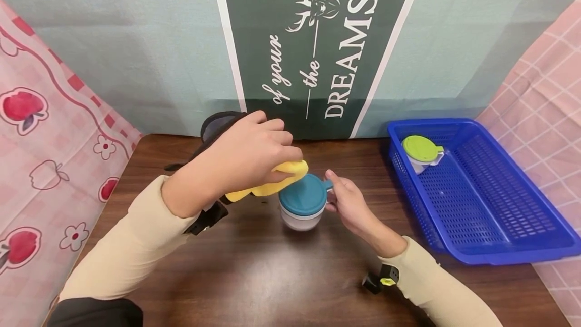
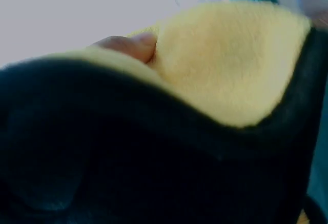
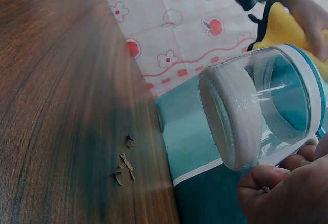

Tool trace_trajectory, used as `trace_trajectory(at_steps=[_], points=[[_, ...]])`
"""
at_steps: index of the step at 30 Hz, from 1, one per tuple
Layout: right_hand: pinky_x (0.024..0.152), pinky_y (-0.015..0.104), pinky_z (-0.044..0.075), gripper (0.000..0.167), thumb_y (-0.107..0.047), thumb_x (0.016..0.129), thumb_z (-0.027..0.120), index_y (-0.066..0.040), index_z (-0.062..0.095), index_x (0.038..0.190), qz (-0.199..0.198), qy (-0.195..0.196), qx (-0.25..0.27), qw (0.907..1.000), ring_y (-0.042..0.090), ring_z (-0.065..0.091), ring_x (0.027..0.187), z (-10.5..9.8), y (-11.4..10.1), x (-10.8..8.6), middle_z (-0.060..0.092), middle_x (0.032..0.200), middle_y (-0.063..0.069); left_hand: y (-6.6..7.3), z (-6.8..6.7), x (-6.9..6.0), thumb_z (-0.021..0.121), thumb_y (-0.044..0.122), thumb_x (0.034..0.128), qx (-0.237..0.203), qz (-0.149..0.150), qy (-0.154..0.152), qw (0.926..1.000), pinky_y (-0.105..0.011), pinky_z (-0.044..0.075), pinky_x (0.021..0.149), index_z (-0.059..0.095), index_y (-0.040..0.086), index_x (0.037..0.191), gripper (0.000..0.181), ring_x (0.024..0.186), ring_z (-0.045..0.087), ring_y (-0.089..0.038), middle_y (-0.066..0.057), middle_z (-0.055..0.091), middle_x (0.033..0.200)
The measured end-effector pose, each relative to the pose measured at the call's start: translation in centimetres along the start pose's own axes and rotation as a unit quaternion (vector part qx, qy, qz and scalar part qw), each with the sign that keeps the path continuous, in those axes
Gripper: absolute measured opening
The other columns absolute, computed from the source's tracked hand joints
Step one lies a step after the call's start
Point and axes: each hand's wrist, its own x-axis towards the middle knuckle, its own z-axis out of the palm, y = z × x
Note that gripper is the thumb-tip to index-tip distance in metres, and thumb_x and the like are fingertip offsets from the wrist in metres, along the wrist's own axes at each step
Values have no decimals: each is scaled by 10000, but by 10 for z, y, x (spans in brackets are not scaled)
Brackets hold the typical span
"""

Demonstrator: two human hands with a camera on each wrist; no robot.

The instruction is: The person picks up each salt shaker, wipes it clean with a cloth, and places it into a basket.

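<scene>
A clear jar (image 1: pixel 301 221) with a teal lid (image 1: pixel 303 195) and white contents at its bottom is held above the table, its base apart from the wood in the right wrist view. My right hand (image 1: pixel 351 203) grips the jar by its side handle. In my left hand (image 1: pixel 254 148) is a bunched cloth (image 1: pixel 268 185), yellow on one face and dark on the other. The cloth lies at the left edge of the lid. In the left wrist view, the cloth's dark side (image 2: pixel 128 147) hides most of that hand; one fingertip (image 2: pixel 143 47) shows.
A blue perforated basket (image 1: pixel 431 216) stands at the right, holding a similar jar with a green lid (image 1: pixel 420 148). Small brown scraps (image 3: pixel 123 167) lie on the wooden table (image 1: pixel 272 276). Printed cloths (image 1: pixel 181 54) hang behind and at both sides.
</scene>
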Motion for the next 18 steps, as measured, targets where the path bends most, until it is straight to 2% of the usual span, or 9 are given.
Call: trace_trajectory(at_steps=[4, 8, 14, 18], points=[[536, 240, 312, 516, -285, 1119, 355, -100, 392, 639, 45, 84, 21, 10000, 125, 342, 546, 0, 0, 0, 327, 589, -24, 8, -8, 1, 872, 344, 789, 0, 247, 126, 9996, -367, 413, 713, 751, 222, 963, 245, 787, 537, -193, 45, 638, 798], [529, 235, 292, 514, -271, 1119, 352, -94, 385, 638, 36, 132, 101, 9999, 113, 326, 538, 1, 0, 0, 312, 584, -28, 18, -11, 4, 855, 391, 803, 40, 444, 57, 9990, -362, 412, 707, 752, 225, 971, 258, 797, 549, -198, 42, 658, 823], [529, 213, 293, 524, -292, 1120, 352, -123, 379, 624, 1, 79, 148, 9999, 86, 328, 538, 2, 1, -1, 314, 579, -53, 31, -9, 12, 812, 419, 836, 117, 595, -105, 9981, -360, 426, 727, 769, 241, 1001, 246, 829, 564, -187, 43, 697, 855], [528, 200, 298, 529, -303, 1119, 355, -173, 438, 613, -29, -22, 121, 9999, 67, 337, 531, 2, 0, -2, 338, 566, -79, 38, -3, 17, 789, 416, 856, 193, 628, -283, 9974, -359, 436, 750, 770, 259, 1026, 232, 859, 579, -175, 50, 724, 903]])
